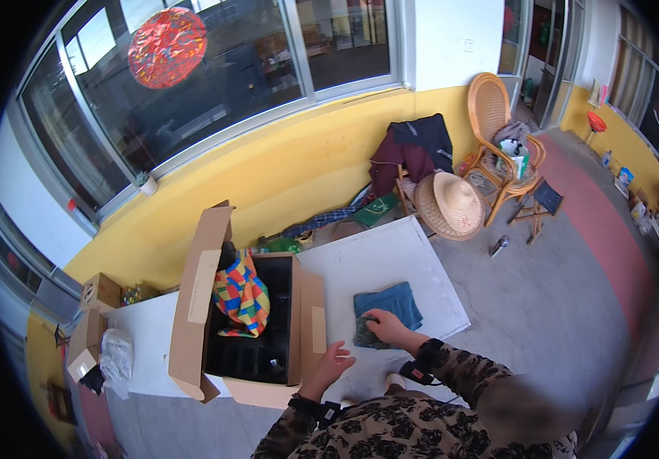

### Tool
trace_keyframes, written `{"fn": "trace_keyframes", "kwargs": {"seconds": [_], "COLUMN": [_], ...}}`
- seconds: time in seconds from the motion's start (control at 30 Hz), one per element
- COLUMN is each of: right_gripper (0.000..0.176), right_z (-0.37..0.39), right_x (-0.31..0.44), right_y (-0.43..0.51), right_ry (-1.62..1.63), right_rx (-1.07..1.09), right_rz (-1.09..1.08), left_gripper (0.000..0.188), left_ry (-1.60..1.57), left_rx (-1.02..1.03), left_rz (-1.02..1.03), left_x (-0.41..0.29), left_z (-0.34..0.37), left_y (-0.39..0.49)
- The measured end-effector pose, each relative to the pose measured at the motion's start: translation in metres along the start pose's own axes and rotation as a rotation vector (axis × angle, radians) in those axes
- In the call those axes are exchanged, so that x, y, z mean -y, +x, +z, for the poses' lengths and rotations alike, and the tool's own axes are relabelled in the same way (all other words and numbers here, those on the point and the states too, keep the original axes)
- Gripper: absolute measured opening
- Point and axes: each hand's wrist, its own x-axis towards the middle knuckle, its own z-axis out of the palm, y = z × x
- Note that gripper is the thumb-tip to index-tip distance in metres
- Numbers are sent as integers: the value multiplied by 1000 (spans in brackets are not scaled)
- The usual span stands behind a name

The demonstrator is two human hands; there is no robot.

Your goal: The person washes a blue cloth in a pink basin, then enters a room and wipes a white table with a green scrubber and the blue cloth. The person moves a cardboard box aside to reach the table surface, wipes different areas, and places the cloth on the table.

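Observation:
On the white tabletop (341, 258) lies a folded blue cloth (395, 301). My right hand (386, 328) is at its near edge, fingers closed on a dark green bunched cloth (368, 334) that rests against the blue one. My left hand (329, 367) hovers between the table and an open cardboard box (269, 393), fingers apart and holding nothing. Inside the box is a black lining (249, 358), and a multicoloured patchwork-patterned cloth (244, 295) hangs over its far left part. What lies under that cloth is hidden.
Left of the box are a clear plastic bag (117, 358) and smaller cartons (85, 338). Beyond the table stand a chair with jackets (415, 149), straw hats (455, 201), a rattan armchair (490, 126) and a folding stool (538, 203). A metal flask (499, 245) is on the floor.

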Motion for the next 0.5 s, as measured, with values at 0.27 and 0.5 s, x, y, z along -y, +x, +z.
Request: {"fn": "trace_keyframes", "kwargs": {"seconds": [0.27,0.5], "right_gripper": [52,47], "right_z": [-14,-19], "right_x": [-69,-50], "right_y": [9,21], "right_ry": [-611,-615], "right_rx": [-131,-77], "right_rz": [268,259], "left_gripper": [22,51], "left_ry": [597,1102], "left_rx": [-611,-780], "left_rz": [458,391], "left_x": [0,-41], "left_z": [-36,-29], "left_y": [-54,-36]}}
